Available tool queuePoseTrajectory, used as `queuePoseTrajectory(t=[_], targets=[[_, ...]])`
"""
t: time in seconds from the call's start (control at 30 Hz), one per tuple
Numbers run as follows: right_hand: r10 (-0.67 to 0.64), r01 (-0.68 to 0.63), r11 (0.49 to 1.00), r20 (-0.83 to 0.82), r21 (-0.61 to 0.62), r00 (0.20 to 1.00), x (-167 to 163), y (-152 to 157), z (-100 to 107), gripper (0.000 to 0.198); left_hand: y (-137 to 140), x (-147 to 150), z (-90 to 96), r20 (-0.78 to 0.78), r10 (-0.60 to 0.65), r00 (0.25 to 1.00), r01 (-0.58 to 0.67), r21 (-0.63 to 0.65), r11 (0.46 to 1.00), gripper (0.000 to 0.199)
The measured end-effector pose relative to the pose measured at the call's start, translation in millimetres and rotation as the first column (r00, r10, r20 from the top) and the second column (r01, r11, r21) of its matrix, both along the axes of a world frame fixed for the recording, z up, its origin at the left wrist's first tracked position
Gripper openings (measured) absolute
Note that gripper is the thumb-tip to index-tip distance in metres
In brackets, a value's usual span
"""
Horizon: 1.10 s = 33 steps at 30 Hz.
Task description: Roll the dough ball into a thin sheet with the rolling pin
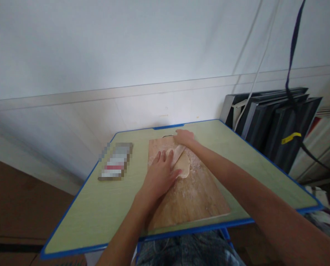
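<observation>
A flat, pale piece of dough (184,168) lies on a floured wooden cutting board (192,201). Across the dough slants a light rolling pin (178,154), its far end at my right hand (185,137). The fingers of that hand are curled closed over the pin's end near the board's far edge. My left hand (160,176) rests palm down with fingers and thumb spread, over the left part of the dough and the near end of the pin. What lies under my left palm is hidden.
The board sits on a pale green table (115,214) with a blue rim. A blurred-out flat object (116,162) lies to the left. Behind is a white wall; dark flat panels (275,122) lean at the right, with a dark strap (291,62) hanging before them.
</observation>
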State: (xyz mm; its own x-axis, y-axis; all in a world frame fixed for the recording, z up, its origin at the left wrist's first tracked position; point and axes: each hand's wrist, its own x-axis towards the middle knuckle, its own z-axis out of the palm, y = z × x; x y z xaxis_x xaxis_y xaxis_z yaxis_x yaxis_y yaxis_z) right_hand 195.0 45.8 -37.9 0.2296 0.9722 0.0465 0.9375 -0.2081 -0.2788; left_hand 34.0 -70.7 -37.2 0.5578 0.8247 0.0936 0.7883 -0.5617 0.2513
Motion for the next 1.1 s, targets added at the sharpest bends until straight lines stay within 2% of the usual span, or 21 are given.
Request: queuePoseTrajectory(t=[0.07,0.13,0.3,0.4,0.47,0.6,0.67,0.73,0.83,0.97,1.1], targets=[[0.003,-0.003,1.0,0.001,-0.009,1.0,6,-3,-2,0.041,-6,5,0.5,-0.027,-0.002,1.0,0.004,0.057,0.998,0.062],[-0.001,0.001,1.0,0.001,-0.011,1.0,7,-4,-2,0.042,-5,6,1.1,-0.018,-0.008,1.0,0.009,0.046,0.999,0.06],[-0.023,0.023,1.0,0.001,-0.004,1.0,-7,2,5,0.038,19,-6,1.3,0.136,-0.011,0.991,0.031,-0.146,0.989,0.06],[-0.025,0.025,1.0,0.002,0.005,1.0,-14,6,8,0.035,25,-11,0.7,0.188,0.017,0.982,0.018,-0.183,0.983,0.053],[-0.023,0.023,1.0,0.0,0.009,1.0,-13,5,6,0.035,20,-9,0.4,0.159,0.007,0.987,0.014,-0.131,0.991,0.052],[-0.013,0.013,1.0,-0.011,0.005,1.0,2,-1,-1,0.039,-3,3,2.2,-0.022,0.01,1.0,-0.01,0.028,1.0,0.057],[-0.005,0.005,1.0,-0.015,0.003,1.0,9,-5,-4,0.04,-8,7,3.3,-0.064,0.013,0.998,-0.008,0.067,0.998,0.057],[-0.005,0.005,1.0,-0.016,0.006,1.0,11,-6,-3,0.041,-5,8,3.5,-0.057,-0.003,0.998,0.006,0.058,0.998,0.056],[-0.024,0.024,0.999,-0.013,0.021,1.0,3,-4,1,0.042,11,2,2.6,-0.013,-0.016,1.0,0.016,-0.04,0.999,0.055],[-0.04,0.04,0.999,-0.001,0.036,0.999,-10,1,7,0.039,28,-7,1.9,0.009,0.056,0.998,-0.054,-0.166,0.985,0.057],[-0.03,0.029,0.999,0.006,0.033,1.0,-8,-3,5,0.039,16,-3,1.5,-0.029,0.049,0.998,-0.051,-0.075,0.996,0.058]])
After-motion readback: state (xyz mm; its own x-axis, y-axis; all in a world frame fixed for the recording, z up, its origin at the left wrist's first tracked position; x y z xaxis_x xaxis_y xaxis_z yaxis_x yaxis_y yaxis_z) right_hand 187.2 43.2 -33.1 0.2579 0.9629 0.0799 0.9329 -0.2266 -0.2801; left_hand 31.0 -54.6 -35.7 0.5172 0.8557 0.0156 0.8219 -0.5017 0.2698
